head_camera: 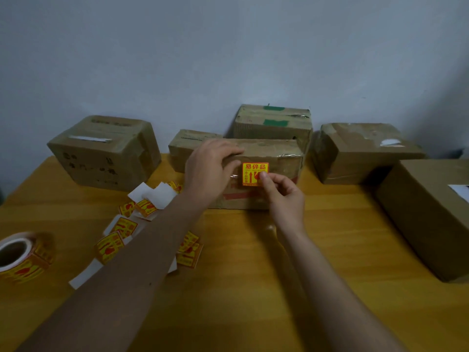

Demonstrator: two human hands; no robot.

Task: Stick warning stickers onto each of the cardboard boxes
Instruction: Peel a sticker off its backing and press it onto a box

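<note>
Nearest, two bare forearms reach forward over the yellow wooden surface (253,288). At 9 o'clock, near the edge of view, a roll of warning stickers (22,257) lies on its side. Just beyond it, from 9 to 10 o'clock and partly under the left forearm, loose stickers (119,232) and white backing strips lie scattered. At 3 o'clock a large cardboard box (429,214) runs off the right side of view.

Further out, at the centre, a taped cardboard box (279,158) stands on the surface. On its near face sits a yellow and red warning sticker (253,171). The right hand (284,196) has its grip narrow, thumb and forefinger tips together at the sticker's lower right corner, the other fingers curled. The left hand (210,168) rests over the box's top left edge, its fingers straight along the rim, its grip loose and clasping nothing.

Farther back, a box at 10 o'clock (104,151) shows dark print on its near face. A small box (187,146) sits just left of and behind the centre one. At 12 o'clock a box with green tape patches (274,123) stands against the grey wall (228,47). At 2 o'clock another worn box (363,151) stands near the wall.
</note>
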